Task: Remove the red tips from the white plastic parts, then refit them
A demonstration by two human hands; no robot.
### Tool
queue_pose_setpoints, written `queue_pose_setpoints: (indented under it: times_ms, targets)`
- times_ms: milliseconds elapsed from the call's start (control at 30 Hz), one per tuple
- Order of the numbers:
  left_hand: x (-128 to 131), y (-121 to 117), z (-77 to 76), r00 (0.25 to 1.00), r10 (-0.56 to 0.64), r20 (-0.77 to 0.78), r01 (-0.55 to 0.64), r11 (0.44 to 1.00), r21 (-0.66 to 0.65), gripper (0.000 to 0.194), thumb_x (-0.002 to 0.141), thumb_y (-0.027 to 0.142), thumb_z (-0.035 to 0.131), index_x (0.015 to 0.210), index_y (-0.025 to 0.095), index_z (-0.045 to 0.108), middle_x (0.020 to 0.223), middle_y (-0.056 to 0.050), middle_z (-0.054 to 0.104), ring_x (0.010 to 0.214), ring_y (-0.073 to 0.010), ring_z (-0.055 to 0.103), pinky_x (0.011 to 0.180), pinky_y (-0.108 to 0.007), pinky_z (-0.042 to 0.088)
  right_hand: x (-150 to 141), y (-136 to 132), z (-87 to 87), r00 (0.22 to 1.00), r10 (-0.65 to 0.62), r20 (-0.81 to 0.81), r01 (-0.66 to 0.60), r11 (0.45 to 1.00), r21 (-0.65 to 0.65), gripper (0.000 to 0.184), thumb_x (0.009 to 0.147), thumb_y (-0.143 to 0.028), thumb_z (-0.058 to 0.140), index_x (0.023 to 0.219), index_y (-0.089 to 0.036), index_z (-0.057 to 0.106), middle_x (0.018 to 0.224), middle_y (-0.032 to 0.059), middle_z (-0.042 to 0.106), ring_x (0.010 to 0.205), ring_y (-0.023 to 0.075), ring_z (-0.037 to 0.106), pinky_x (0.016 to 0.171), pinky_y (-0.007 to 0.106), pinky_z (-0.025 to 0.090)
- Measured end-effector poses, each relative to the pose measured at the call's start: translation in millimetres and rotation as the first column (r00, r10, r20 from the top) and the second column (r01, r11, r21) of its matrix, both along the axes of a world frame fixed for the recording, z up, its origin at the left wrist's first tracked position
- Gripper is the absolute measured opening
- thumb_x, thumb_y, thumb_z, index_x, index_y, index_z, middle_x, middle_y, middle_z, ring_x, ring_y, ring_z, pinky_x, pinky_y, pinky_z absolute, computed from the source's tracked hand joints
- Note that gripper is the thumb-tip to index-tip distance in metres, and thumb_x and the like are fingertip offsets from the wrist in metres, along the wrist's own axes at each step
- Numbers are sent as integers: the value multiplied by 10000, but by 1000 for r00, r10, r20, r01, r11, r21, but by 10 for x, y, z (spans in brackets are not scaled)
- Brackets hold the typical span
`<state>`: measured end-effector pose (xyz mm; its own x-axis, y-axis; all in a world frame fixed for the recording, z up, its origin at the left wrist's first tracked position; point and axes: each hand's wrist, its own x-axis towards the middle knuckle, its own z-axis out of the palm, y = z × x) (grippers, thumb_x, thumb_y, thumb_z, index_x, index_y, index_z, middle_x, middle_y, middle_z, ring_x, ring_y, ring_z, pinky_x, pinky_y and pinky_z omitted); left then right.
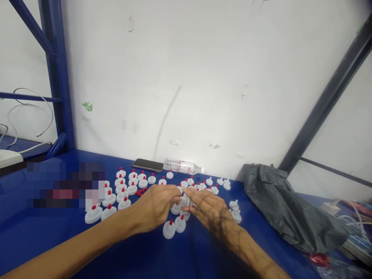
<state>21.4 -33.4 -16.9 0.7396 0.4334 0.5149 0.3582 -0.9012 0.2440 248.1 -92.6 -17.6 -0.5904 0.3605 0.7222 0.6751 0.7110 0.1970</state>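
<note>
While I look on from far away, both hands meet over the middle of the blue table [139, 255], with a whitish piece [187, 201] between them. The left hand [159, 202] has its fingers curled narrow, yet I cannot tell whether they pinch something. The right hand [210, 205] has its fingers long and close together, and I cannot tell whether they truly grip the piece.

Crowding is the main danger, I judge: many white pieces with red tips [180, 224] stand around the hands, so a low wrist or a sideways push could tip several at once. Two of them, on the near side, look most exposed to a dropping arm. The small red pieces [141, 192] lie loose just left of the left hand; a careless brush may scatter them. To the right, the white pieces without red [236, 217], near the grey bag [285, 205], could roll if my right side swings wide. At the far side, the bottle [181, 166] lies down, so a bump might roll it.
</note>
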Motion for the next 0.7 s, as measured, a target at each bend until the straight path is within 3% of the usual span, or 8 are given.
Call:
queue_pose_setpoints:
  times_ms: [233,433,700]
  targets:
    - [14,-19,-17,999,-18,50,19,1000,-17,339,1046,281,306,810,204,537,745,-8,614,623,-155,528,616,-284,411,26,31,-84,999,-17,40,15,999,45,758,1014,-215,628,1646,-230,211,1298,89,728,1108,227,736,936,352,621]
    - [33,-17,-15,997,-24,72,29,998,-60,340,1034,299,329,790,198,542,701,-1,589,604,-148,518,609,-277,397,17,18,-104,997,-31,70,27,998,61,747,1035,-202,591,1651,-226,169,1326,98,711,1151,225,721,958,355,614]
    - [21,0,1,1000,26,-3,-26,996,-88,320,1035,285,355,815,199,572,740,-1,638,635,-151,557,623,-278,400,5,25,-17,990,-43,136,34,997,68,575,1045,-187,552,1587,-192,358,1309,112,718,1140,237,722,977,376,610]
